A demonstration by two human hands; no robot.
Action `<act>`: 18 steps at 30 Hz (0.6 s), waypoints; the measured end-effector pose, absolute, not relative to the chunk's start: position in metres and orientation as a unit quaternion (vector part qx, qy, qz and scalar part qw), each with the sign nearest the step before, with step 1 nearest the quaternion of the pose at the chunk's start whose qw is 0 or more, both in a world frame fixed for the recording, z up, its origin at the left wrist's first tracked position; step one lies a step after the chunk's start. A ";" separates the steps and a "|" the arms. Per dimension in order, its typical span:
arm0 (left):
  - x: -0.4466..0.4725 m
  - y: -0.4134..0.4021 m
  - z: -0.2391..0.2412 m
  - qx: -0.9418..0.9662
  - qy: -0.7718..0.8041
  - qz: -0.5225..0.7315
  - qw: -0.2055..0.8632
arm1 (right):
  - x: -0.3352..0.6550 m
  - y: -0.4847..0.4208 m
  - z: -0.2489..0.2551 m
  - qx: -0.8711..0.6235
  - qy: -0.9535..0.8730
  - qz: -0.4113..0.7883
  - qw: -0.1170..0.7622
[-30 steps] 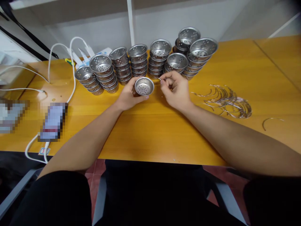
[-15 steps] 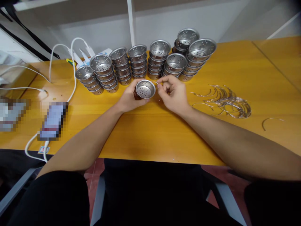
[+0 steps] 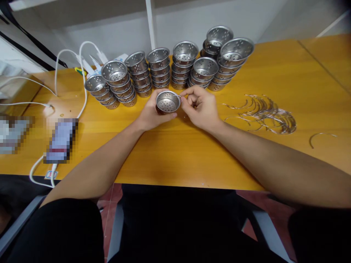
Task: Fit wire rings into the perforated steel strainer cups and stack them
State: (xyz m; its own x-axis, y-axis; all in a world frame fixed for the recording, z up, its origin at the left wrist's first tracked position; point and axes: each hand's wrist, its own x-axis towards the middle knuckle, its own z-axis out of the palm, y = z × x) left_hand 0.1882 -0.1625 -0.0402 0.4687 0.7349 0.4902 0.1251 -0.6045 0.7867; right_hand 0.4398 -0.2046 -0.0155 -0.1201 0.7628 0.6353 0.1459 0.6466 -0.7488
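My left hand is wrapped round a small perforated metal cup, its open mouth tilted up toward me. At the cup's right rim, my right hand pinches a thin bent wire between thumb and fingers. The wire's tip reaches over the rim; most of the wire is hidden by the hand. To the right of my right forearm lies a pile of curved wire handles on the table.
Stacks of perforated cups line the back of the yellow table. A single curved wire lies at the far right. On the left are a phone and white cables. A grey partition stands behind.
The wire in my right hand has moved left, its tip now over the cup's rim. The cup has shifted slightly left and up, and the view has moved a little.
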 end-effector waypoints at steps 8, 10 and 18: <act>0.194 -0.165 -0.039 0.788 0.320 0.461 0.254 | 0.439 -0.205 -0.016 -0.332 -0.694 0.260 0.584; 0.193 -0.163 -0.040 0.786 0.318 0.466 0.253 | 0.439 -0.207 -0.014 -0.333 -0.695 0.259 0.583; 0.193 -0.160 -0.042 0.796 0.284 0.451 0.285 | 0.442 -0.206 -0.008 -0.355 -0.706 0.246 0.562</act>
